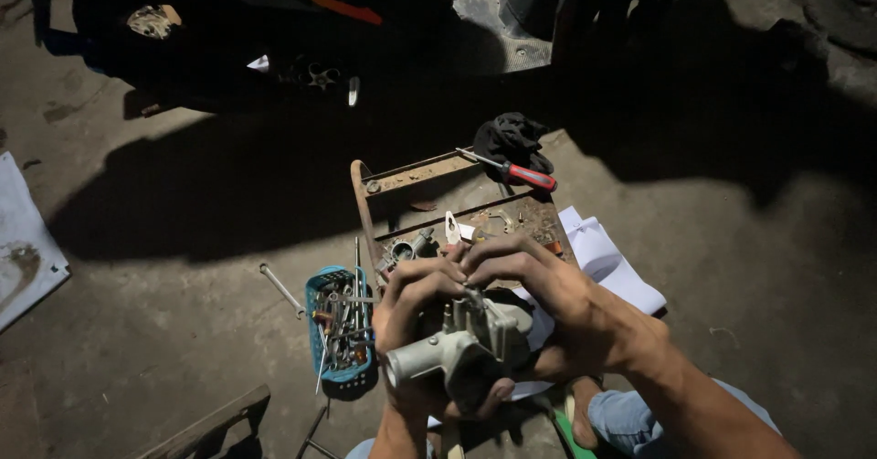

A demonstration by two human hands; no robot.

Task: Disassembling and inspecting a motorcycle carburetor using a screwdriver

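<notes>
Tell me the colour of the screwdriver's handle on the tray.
Red, with a black band near the shaft: the screwdriver shows best in the head view.

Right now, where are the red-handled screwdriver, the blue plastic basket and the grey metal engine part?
Red-handled screwdriver (pixel 528 177): head view, on its red handle.
Blue plastic basket (pixel 319 284): head view, on its upper rim.
Grey metal engine part (pixel 431 355): head view, on its round tube.

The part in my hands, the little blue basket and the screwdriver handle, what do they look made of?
Part: probably cast metal, dull pale grey, with a moulded spout. Basket: likely plastic, bright blue, with slotted walls. Screwdriver handle: glossy red, plastic by the look; its shaft looks like bright metal.
</notes>
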